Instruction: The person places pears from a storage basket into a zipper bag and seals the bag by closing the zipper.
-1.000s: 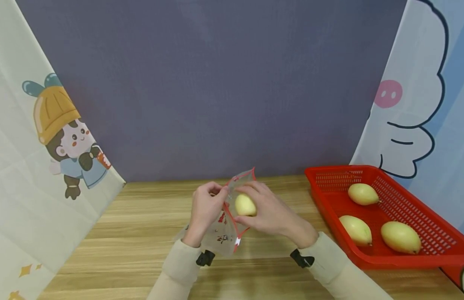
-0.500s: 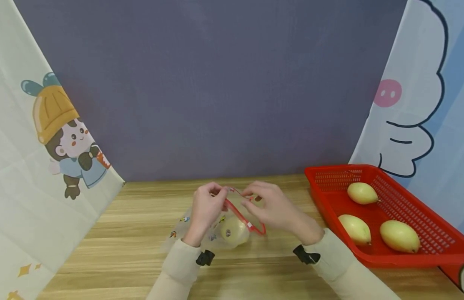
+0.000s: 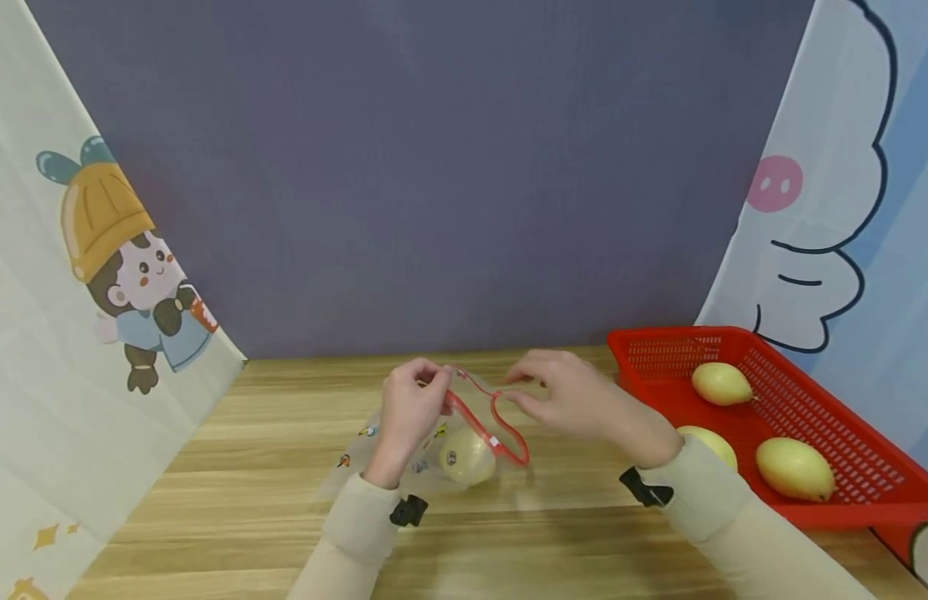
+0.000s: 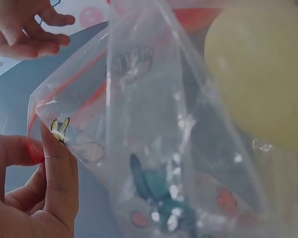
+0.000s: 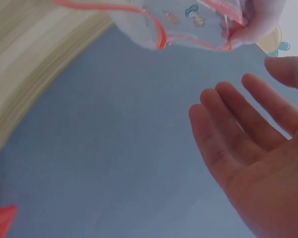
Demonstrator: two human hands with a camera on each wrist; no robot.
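A clear zip bag (image 3: pixel 433 454) with a red zip rim and cartoon prints lies on the wooden table (image 3: pixel 246 475). Inside it rests a pale yellow fruit (image 3: pixel 467 457), also seen through the plastic in the left wrist view (image 4: pixel 258 74). My left hand (image 3: pixel 433 383) pinches the bag's red rim between thumb and finger (image 4: pixel 54 163), holding the mouth up. My right hand (image 3: pixel 519 393) hovers just right of the bag's mouth, holding nothing. Its palm and straight fingers (image 5: pixel 248 124) show in the right wrist view, below the bag's rim (image 5: pixel 159 34).
A red plastic basket (image 3: pixel 681 334) stands at the right of the table with three more yellow fruits (image 3: pixel 722 383) (image 3: pixel 795 468) (image 3: pixel 722 443), one partly behind my right sleeve. Printed curtains hang at both sides, a grey-blue backdrop behind.
My right hand let go of the yellow fruit, which dropped into the bag, and drew back to the right. The bag sagged onto the table while my left hand kept hold of its rim.
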